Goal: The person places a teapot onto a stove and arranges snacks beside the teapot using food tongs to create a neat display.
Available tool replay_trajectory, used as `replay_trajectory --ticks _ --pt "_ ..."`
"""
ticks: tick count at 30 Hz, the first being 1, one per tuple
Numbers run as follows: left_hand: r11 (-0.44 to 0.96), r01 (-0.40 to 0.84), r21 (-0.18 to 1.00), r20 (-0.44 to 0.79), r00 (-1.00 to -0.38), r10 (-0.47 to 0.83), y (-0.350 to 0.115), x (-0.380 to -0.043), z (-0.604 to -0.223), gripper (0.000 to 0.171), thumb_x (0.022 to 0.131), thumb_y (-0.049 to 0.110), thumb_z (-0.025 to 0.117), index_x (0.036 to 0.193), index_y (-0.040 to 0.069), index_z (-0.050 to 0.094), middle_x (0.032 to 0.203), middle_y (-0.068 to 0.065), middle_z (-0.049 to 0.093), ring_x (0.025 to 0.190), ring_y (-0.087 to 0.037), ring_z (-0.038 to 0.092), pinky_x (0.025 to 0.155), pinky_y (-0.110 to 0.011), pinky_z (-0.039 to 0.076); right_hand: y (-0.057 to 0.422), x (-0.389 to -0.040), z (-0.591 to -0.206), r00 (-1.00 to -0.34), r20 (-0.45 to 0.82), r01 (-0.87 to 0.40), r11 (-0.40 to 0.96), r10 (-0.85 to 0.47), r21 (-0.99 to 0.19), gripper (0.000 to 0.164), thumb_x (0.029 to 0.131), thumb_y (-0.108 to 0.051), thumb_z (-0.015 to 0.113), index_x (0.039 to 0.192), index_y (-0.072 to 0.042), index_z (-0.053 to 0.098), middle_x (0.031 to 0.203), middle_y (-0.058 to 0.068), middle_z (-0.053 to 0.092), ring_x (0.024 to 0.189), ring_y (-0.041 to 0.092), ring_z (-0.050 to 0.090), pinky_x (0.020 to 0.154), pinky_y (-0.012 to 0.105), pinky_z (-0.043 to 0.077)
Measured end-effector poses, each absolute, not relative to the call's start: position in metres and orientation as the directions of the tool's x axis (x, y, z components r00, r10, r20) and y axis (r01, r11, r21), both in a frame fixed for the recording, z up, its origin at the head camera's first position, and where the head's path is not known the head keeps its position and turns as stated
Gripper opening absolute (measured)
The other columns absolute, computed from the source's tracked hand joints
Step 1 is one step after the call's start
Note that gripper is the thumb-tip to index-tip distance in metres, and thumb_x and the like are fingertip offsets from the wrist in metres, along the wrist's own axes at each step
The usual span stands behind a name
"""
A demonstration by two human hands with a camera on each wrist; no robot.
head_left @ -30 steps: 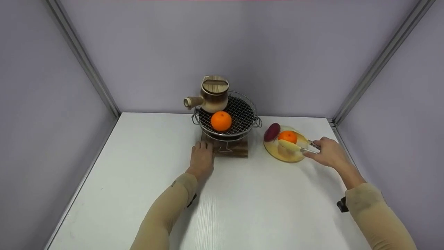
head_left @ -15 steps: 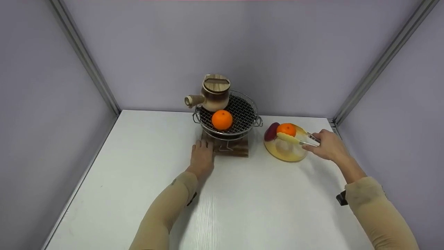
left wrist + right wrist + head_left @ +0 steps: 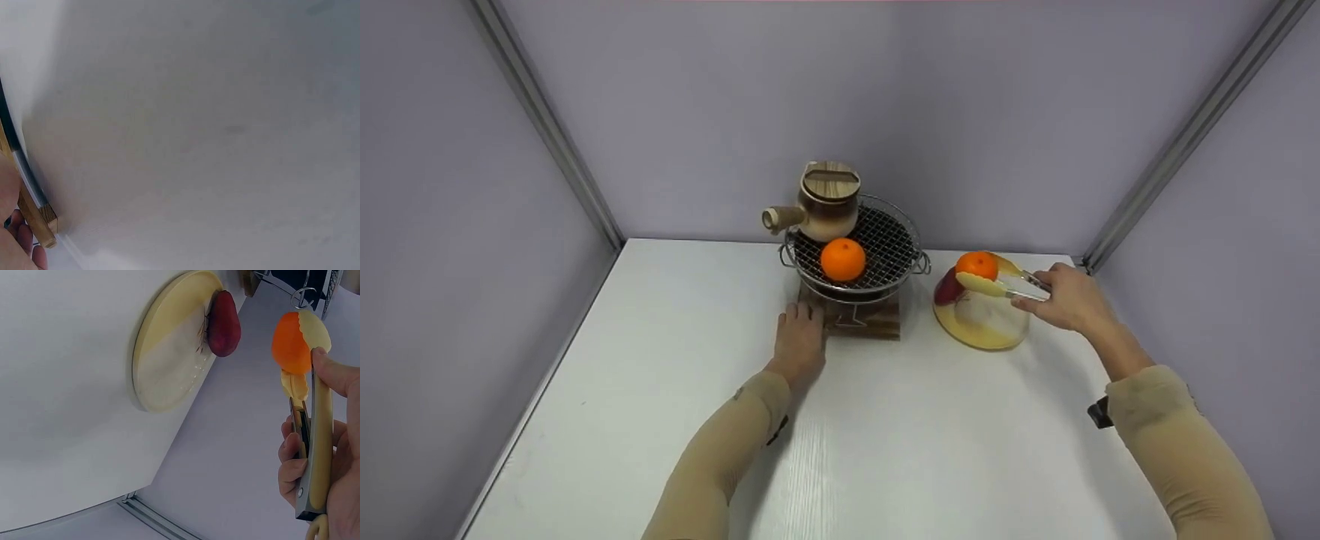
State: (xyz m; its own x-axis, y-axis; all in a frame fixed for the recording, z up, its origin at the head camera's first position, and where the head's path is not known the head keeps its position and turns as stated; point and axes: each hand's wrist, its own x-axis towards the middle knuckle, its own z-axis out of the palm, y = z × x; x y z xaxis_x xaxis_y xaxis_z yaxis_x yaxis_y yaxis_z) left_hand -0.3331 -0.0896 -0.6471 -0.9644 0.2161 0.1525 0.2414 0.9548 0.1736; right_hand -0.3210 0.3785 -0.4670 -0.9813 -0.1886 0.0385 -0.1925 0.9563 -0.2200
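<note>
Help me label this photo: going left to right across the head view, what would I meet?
Left hand → round orange fruit on the black wire-mesh grill → dark-red oval object → second round orange fruit, held in yellow-tipped metal tongs → right hand.

No text, label, brand, number or sign can be read.

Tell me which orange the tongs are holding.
The orange at the right, pinched between the tongs in the right hand; the other orange sits on the wire grill, by the lidded pot.
</note>
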Motion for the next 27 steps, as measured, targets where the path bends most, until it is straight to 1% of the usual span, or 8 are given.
replay_trajectory --ticks 4,6,11,15,20,27 --pt "0.95 0.256 0.179 0.173 -0.959 0.225 -0.09 -0.332 -0.648 0.047 0.11 0.02 0.068 0.151 0.001 0.056 0.147 -0.025 0.058 0.138 -0.042 0.053 0.116 -0.057 0.049 0.377 -0.324 -0.462 -0.98 0.053 -0.199 0.957 -0.192 -0.211 0.08 0.099 -0.055 0.078 0.148 0.007 0.067 0.13 0.035 0.07 0.111 0.053 0.069 0.092 0.067 0.056" --pt "0.95 0.256 0.181 0.172 -0.959 0.225 -0.09 -0.332 -0.648 0.047 0.11 0.02 0.068 0.151 0.001 0.056 0.148 -0.025 0.057 0.139 -0.042 0.053 0.117 -0.057 0.048 0.376 -0.325 -0.459 -0.981 0.045 -0.192 0.957 -0.187 -0.215 0.082 0.1 -0.056 0.077 0.15 0.007 0.065 0.134 0.036 0.07 0.116 0.054 0.068 0.096 0.069 0.056" --pt "0.952 0.253 0.171 0.17 -0.96 0.224 -0.09 -0.332 -0.647 0.048 0.109 0.019 0.07 0.151 0.002 0.055 0.149 -0.025 0.057 0.139 -0.043 0.052 0.117 -0.057 0.048 0.373 -0.329 -0.453 -0.983 0.049 -0.184 0.959 -0.178 -0.217 0.083 0.099 -0.058 0.078 0.15 0.006 0.065 0.133 0.035 0.071 0.115 0.054 0.069 0.095 0.069 0.056" --pt "0.952 0.251 0.172 0.178 -0.959 0.221 -0.089 -0.331 -0.647 0.048 0.109 0.02 0.07 0.151 0.002 0.056 0.147 -0.025 0.057 0.138 -0.043 0.052 0.116 -0.057 0.049 0.371 -0.332 -0.448 -0.982 0.058 -0.189 0.957 -0.181 -0.218 0.082 0.1 -0.057 0.078 0.15 0.006 0.066 0.137 0.035 0.07 0.118 0.055 0.069 0.096 0.07 0.056" --pt "0.951 0.248 0.184 0.184 -0.959 0.214 -0.09 -0.332 -0.649 0.046 0.112 0.022 0.067 0.151 0.002 0.056 0.146 -0.023 0.057 0.137 -0.042 0.052 0.115 -0.056 0.048 0.368 -0.334 -0.442 -0.981 0.06 -0.195 0.956 -0.187 -0.217 0.079 0.1 -0.057 0.077 0.15 0.004 0.067 0.137 0.034 0.069 0.114 0.053 0.069 0.091 0.068 0.058" --pt "0.951 0.238 0.196 0.173 -0.963 0.206 -0.088 -0.333 -0.649 0.045 0.114 0.025 0.064 0.152 0.003 0.056 0.146 -0.022 0.057 0.137 -0.041 0.052 0.116 -0.056 0.048 0.364 -0.338 -0.436 -0.979 0.063 -0.203 0.955 -0.194 -0.216 0.079 0.099 -0.061 0.077 0.147 0.001 0.07 0.129 0.03 0.071 0.102 0.046 0.069 0.079 0.06 0.056"
